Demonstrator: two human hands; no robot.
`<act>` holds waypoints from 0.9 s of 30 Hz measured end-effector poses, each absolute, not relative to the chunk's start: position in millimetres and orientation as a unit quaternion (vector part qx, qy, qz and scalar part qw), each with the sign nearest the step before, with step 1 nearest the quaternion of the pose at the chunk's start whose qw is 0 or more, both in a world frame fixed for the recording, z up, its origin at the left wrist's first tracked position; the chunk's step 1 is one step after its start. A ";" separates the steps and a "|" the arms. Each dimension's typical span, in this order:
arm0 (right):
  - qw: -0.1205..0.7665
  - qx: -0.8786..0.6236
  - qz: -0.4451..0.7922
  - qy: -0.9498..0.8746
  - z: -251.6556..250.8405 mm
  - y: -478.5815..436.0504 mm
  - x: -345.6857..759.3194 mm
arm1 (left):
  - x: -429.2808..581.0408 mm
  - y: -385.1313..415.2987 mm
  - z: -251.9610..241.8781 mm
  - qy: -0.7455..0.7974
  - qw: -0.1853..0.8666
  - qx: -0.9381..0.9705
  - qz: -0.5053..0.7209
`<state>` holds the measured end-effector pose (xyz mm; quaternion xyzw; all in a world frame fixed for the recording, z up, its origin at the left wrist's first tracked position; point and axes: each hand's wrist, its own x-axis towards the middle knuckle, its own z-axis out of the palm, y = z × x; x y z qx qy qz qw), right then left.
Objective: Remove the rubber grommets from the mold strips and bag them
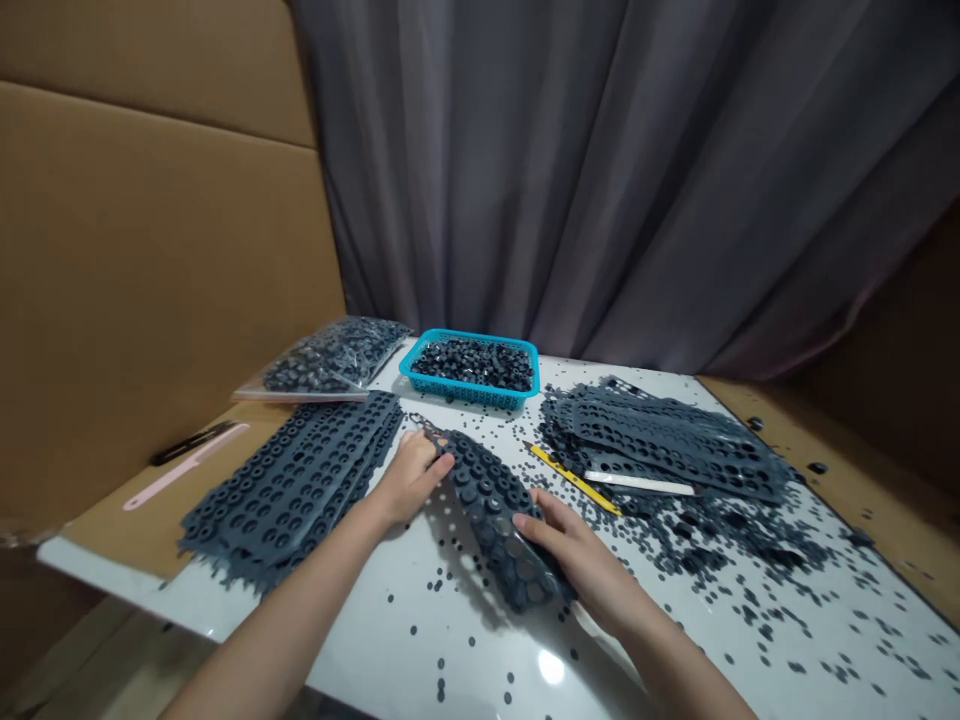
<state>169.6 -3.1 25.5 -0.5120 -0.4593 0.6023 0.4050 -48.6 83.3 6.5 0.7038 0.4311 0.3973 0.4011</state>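
Observation:
Between my two hands is a dark grey rubber sheet (pixel 491 490) covered in rows of round moulded parts, held tilted above the white table. My left hand (pixel 415 472) grips its far end, thumb on top and fingers curled under. Along the near right edge, my right hand (pixel 566 540) is closed with the thumb pressing on the surface; its other fingers are partly hidden behind the sheet. Some holes show at the far end of the sheet. A stack of similar sheets (pixel 300 480) lies left of my left forearm.
A blue basket (pixel 470 388) of small dark parts stands at the back, beside a filled clear bag (pixel 330 358). Sheets with holes (pixel 660 430) are piled right, near a yellow cutter (pixel 574 478) and a white one (pixel 639 484). Small discs litter the table. Pink (pixel 184 468) and black tools (pixel 193 442) lie left.

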 end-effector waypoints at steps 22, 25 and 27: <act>0.341 -0.548 0.283 -0.709 12.8 13.3 190.0 | -228.3 151.5 79.1 0.653 -0.151 0.733 0.115; 0.362 -0.535 0.304 -0.700 3.8 16.9 189.1 | -228.7 183.0 116.1 0.638 -0.156 0.751 0.065; 0.383 -0.536 0.303 -0.689 -1.7 18.8 190.9 | -223.8 205.8 147.8 0.636 -0.160 0.754 0.049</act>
